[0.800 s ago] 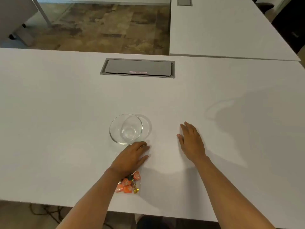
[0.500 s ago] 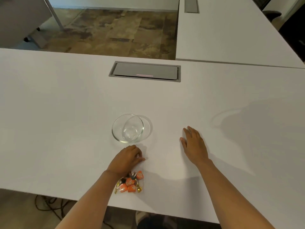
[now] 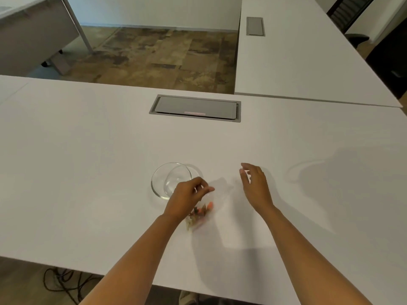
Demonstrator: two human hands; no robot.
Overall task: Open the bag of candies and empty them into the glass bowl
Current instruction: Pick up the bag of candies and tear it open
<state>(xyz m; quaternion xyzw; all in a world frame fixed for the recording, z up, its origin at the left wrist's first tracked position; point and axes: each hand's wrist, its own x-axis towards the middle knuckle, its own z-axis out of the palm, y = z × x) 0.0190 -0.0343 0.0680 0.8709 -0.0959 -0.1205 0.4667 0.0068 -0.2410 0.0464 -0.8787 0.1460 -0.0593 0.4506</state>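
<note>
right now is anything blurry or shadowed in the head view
Head view: the bag of candies is motion-blurred under the left hand; the right hand is slightly soft; the glass bowl is sharp; both arms cast soft shadows on the white table.

The white table (image 3: pixel 88 172) lies bare around the glass bowl (image 3: pixel 170 180) on its left and far sides. The left hand (image 3: pixel 187 199) crowds the bowl's near-right rim.
</note>
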